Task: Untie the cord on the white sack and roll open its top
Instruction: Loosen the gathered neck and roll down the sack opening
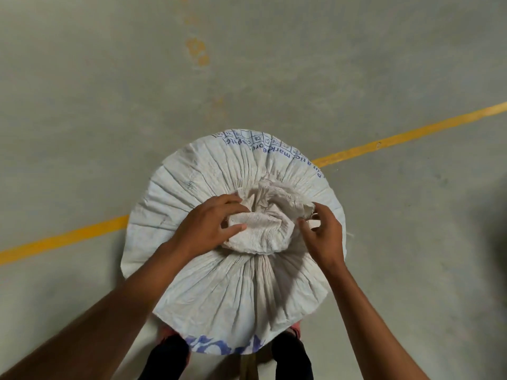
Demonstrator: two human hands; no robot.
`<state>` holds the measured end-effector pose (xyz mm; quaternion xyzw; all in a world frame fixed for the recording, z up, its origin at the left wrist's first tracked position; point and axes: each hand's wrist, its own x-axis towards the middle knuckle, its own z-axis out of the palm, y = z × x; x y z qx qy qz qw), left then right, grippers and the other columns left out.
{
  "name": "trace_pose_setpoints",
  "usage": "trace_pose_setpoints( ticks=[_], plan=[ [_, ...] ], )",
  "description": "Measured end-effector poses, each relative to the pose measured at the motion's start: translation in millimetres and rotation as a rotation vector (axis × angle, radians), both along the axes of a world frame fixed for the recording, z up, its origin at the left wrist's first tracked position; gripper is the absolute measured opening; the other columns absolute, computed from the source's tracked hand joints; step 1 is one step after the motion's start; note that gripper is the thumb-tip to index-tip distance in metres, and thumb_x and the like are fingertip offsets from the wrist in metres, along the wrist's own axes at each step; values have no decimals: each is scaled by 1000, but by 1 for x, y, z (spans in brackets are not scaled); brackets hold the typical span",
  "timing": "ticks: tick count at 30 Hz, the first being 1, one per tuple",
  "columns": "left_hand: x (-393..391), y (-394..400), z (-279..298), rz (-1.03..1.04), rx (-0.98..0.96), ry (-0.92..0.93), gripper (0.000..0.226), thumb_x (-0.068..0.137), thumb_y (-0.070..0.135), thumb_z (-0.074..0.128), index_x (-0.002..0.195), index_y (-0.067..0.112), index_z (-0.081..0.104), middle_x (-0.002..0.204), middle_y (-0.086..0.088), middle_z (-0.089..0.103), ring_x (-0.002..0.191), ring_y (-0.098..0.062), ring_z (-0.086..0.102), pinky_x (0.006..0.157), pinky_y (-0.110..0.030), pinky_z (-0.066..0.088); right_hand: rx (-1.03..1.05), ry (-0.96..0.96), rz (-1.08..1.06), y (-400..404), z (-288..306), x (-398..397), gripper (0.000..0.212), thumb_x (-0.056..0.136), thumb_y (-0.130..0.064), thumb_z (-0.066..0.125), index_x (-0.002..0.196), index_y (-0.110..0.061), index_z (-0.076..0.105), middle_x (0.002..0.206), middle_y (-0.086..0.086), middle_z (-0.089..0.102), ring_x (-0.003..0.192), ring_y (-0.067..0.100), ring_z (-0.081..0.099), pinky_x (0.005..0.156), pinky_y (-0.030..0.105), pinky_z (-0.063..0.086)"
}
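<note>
A full white woven sack (214, 286) with blue print stands upright on the floor below me. Its top is gathered into a crumpled bunch (263, 223) at the centre, cinched tight at the base. My left hand (208, 223) grips the left side of the bunch, thumb and fingers pressing the fabric. At the bunch's right edge, my right hand (321, 231) pinches with its fingertips. The cord itself is hidden in the folds; I cannot tell whether my right fingers hold it.
The sack stands on a grey concrete floor (109, 105) crossed by a diagonal yellow painted line (397, 138). My feet in dark trousers (164, 357) stand just behind the sack at the bottom edge.
</note>
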<state>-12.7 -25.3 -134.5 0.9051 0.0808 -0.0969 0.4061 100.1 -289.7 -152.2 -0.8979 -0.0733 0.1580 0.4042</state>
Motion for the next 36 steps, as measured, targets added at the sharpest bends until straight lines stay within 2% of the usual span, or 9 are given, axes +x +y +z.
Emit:
trace_pose_setpoints(
  ticks=[3, 6, 11, 18, 24, 27, 29, 32, 36],
  plan=[
    [-4, -3, -1, -39, 107, -146, 18, 90, 34, 81, 106, 28, 80, 137, 4, 60, 117, -18, 56, 90, -40, 53, 47, 27, -11, -1, 2, -3, 54, 90, -5, 77, 135, -24, 54, 134, -1, 58, 114, 32, 64, 75, 28, 57],
    [-2, -10, 3, -100, 259, -307, 15, 89, 36, 77, 98, 24, 80, 118, 0, 65, 102, -25, 56, 80, -42, 46, -80, -258, 107, 4, 9, -5, 73, 89, -5, 78, 151, -18, 42, 160, 15, 39, 143, 39, 44, 113, 45, 43],
    [0, -16, 11, -181, 282, -445, 14, 89, 32, 75, 94, 19, 78, 102, 4, 72, 94, -26, 58, 76, -38, 40, -247, -761, 632, 16, 23, 0, 53, 90, 8, 68, 136, -17, 70, 159, 14, 51, 147, 42, 43, 114, 56, 37],
    [0, -10, 21, -304, 252, -513, 13, 96, 25, 69, 99, 14, 76, 88, 2, 74, 100, -25, 67, 86, -44, 46, -432, -667, 1164, 19, 34, 21, 44, 87, -28, 74, 129, -19, 74, 163, 4, 47, 157, 37, 30, 125, 56, 13],
    [-4, 5, 17, -413, 315, -493, 16, 99, 24, 67, 96, 12, 77, 74, -3, 69, 85, -26, 67, 83, -42, 48, -403, -739, 1369, 7, 39, 15, 33, 101, -20, 52, 125, -5, 69, 143, 15, 66, 157, 39, 30, 128, 58, 20],
    [-5, 10, 17, -444, 371, -489, 21, 101, 30, 63, 97, 16, 79, 65, -1, 63, 71, -22, 60, 72, -39, 42, -437, -735, 1389, 3, 40, 9, 28, 108, -19, 36, 111, -6, 61, 96, 18, 75, 145, 41, 48, 124, 54, 25],
    [-4, 14, 16, -455, 411, -483, 26, 103, 36, 61, 104, 20, 81, 60, 0, 63, 64, -21, 57, 71, -37, 37, -426, -705, 1386, 2, 40, 6, 28, 111, -25, 34, 114, -8, 57, 80, 14, 70, 112, 41, 67, 113, 52, 37],
    [-5, 19, 15, -491, 468, -460, 39, 103, 48, 54, 113, 21, 81, 55, 1, 65, 59, -21, 57, 71, -35, 33, -434, -625, 1369, 2, 35, 1, 44, 110, -49, 38, 129, -12, 52, 100, 12, 66, 72, 33, 66, 93, 49, 47],
    [-10, 24, 13, -556, 480, -386, 56, 105, 60, 39, 114, 24, 80, 54, 1, 65, 52, -20, 57, 73, -35, 38, -516, -479, 1353, 2, 24, -5, 80, 101, -74, 34, 158, -19, 33, 139, 13, 58, 82, 31, 71, 87, 44, 47]
  ],
)
